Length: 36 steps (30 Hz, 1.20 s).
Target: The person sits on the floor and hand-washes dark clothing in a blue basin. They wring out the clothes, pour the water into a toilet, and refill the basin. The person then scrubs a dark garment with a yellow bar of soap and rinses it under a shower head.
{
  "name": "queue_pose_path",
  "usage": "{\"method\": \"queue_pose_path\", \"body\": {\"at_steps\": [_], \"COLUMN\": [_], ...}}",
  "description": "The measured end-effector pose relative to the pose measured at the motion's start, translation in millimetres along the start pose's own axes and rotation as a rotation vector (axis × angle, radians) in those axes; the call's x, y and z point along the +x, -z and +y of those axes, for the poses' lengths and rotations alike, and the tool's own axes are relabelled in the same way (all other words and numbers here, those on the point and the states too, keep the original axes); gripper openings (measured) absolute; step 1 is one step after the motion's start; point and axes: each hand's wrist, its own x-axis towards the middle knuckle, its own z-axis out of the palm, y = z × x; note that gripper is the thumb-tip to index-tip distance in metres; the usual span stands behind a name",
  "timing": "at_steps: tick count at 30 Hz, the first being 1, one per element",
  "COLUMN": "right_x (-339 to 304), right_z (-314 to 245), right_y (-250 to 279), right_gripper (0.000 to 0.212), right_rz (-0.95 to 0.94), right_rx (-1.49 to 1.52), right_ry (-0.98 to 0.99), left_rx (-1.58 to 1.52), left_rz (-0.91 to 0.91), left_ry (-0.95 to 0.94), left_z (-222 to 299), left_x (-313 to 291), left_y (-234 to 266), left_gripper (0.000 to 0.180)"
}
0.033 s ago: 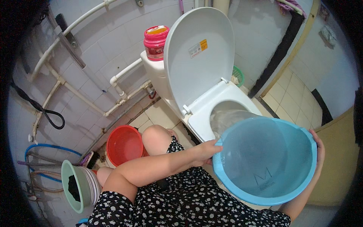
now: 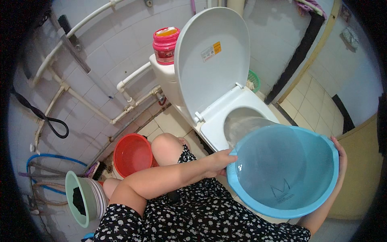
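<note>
A blue plastic basin [image 2: 318, 161] is tilted toward the toilet bowl [image 2: 215, 139], and greyish water [image 2: 250, 125] runs over its far rim into the bowl. My left hand [image 2: 219, 163] grips the basin's left rim, with the thumb on the edge. On the opposite side my right hand [image 2: 341, 159] is wrapped round the right rim; part of it is hidden behind the basin wall. Some water still lies inside the basin, over a dark printed mark on its bottom. The white toilet lid [image 2: 213, 52] stands raised behind the bowl.
A red basin [image 2: 133, 155] sits on the floor beside my knee. Left of it is a pale green bucket [image 2: 82, 199] with something black inside. A pink jar [image 2: 165, 46] stands on the cistern. Pipes [image 2: 80, 99] and a blue hose [image 2: 56, 156] line the left wall. A green basket [image 2: 254, 80] is behind the toilet.
</note>
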Motion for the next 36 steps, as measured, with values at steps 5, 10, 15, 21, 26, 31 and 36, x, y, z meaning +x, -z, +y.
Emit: {"method": "queue_pose_path", "body": {"at_steps": [5,10,15,21,26,31,36], "right_x": [-7.2,-2.2,15.8,23.4,82.6,96.4,106.2], "right_z": [-22.0,-26.0,-34.0,-45.3,-49.4,-60.6,-71.7], "right_y": [-30.9,-73.8,-75.0,-113.2,-98.7,-130.0,-158.9], "right_gripper": [0.023,0.015,0.016,0.012,0.02,0.025,0.029], "right_rz": [0.079,0.188,0.133,0.163,-0.103,-0.246,-0.396], "right_rx": [-0.084,-0.076,-0.096,-0.096,-0.117,-0.263,-0.395], "right_ry": [0.07,0.084,-0.018,0.08,0.033,0.032,0.086], "left_rx": [-0.086,-0.194,-0.211,-0.187,-0.279,-0.254,-0.216], "left_rz": [-0.106,-0.069,-0.05,-0.054,-0.036,-0.072,-0.085], "left_ry": [0.001,-0.009,0.051,0.098,0.105,0.098,0.109], "left_z": [5.6,6.0,12.9,5.1,-0.6,-15.7,-10.1], "left_x": [6.5,15.7,32.7,55.9,59.9,75.5,74.5], "left_y": [7.4,13.5,13.2,14.0,22.3,32.0,30.8], "left_gripper": [0.054,0.048,0.042,0.038,0.034,0.033,0.035]}}
